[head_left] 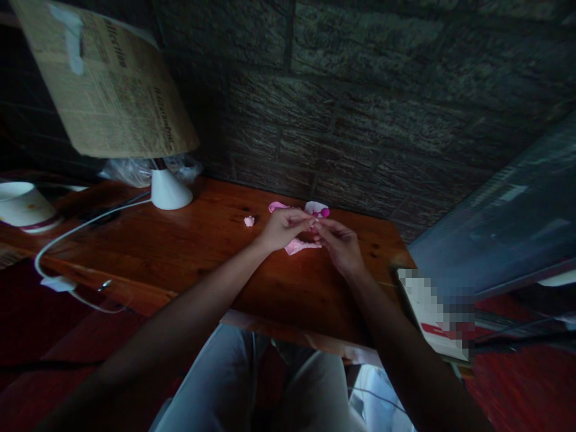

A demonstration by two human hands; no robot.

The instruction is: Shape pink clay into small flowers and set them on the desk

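Over the wooden table, my left hand (284, 229) and my right hand (341, 243) meet at the fingertips. Both are closed in a pinch on a small pale pink bit that looks like clay or paper; its exact kind is hard to make out. Below the hands lies a crumpled pink piece (299, 246). Behind the left hand shows another pink piece (278, 206). A whitish piece (315, 207) lies beyond the fingertips, with a round magenta piece (324, 212) by it. Left of my left hand sits a small pale pink lump (249, 221), apart from both hands.
A lamp with a printed shade (117, 90) and white base (170, 189) stands on the table (198, 258) at left. Its white cord (85, 225) hangs over the front edge. A paper cup (24, 204) is far left. A dark brick wall (360, 90) rises behind.
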